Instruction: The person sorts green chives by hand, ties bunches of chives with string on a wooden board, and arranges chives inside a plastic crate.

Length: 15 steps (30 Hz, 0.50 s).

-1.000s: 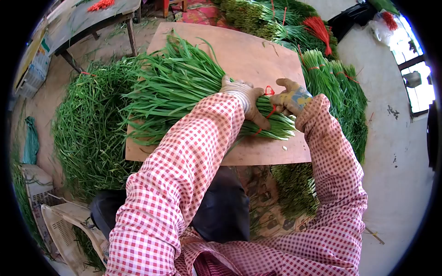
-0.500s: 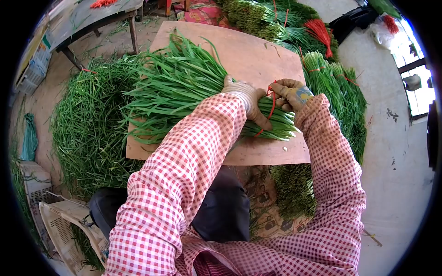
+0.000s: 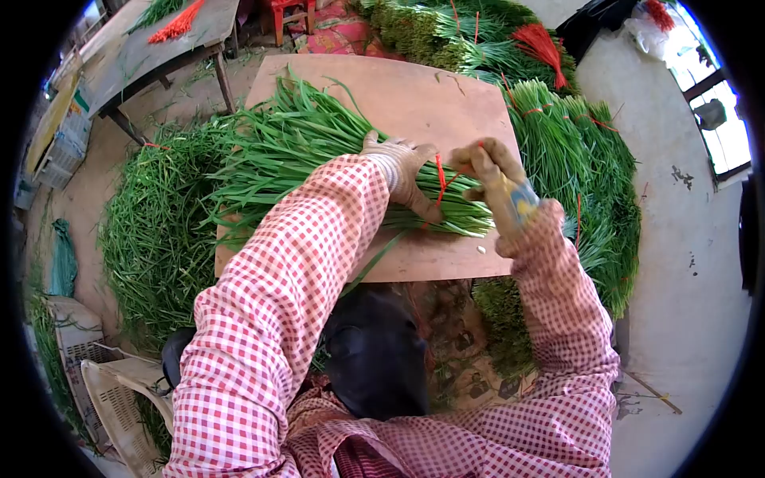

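Gripping red tie (image 3: 441, 177), right hand (image 3: 496, 169), left hand (image 3: 406, 169) partly hiding green bundle (image 3: 296, 151)

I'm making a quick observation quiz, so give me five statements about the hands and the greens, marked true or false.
1. The left hand is on the green bundle. True.
2. The right hand lies flat on the board. False: the right hand pinches the red tie.
3. The red tie sits by the leaf tips. False: it's near the pale stem ends.
4. The board is under the bundle. True.
5. The stool is blue. False: the stool is red.
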Each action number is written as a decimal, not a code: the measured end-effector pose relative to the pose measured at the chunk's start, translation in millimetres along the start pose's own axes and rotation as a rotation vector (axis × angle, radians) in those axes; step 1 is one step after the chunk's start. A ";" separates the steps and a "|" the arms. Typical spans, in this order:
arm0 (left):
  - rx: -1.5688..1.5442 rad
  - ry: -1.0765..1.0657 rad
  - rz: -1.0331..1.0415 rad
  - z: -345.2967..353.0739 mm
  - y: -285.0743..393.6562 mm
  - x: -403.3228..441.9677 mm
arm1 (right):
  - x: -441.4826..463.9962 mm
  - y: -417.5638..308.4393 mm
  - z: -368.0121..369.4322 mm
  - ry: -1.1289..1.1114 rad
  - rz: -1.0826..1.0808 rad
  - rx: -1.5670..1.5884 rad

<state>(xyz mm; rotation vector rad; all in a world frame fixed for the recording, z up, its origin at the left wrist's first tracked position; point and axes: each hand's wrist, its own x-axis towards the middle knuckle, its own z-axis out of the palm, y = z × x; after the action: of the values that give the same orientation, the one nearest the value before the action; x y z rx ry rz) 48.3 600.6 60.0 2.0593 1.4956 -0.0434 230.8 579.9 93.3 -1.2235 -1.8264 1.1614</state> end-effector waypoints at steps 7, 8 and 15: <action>0.244 0.084 -0.120 21.7 32.2 -19.4 | 28.3 -7.4 26.7 0.135 0.399 0.673; 0.236 0.068 -0.154 21.5 33.7 -18.2 | 23.5 -13.0 26.1 0.133 0.406 0.656; 0.180 0.056 -0.206 22.0 31.4 -10.8 | -45.8 -45.2 31.2 0.076 0.385 0.552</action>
<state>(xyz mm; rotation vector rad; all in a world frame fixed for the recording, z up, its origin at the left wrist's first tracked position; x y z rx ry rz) 78.6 574.8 59.3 2.0494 1.7922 -0.2089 204.0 519.4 120.5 -1.2820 -1.1189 1.6632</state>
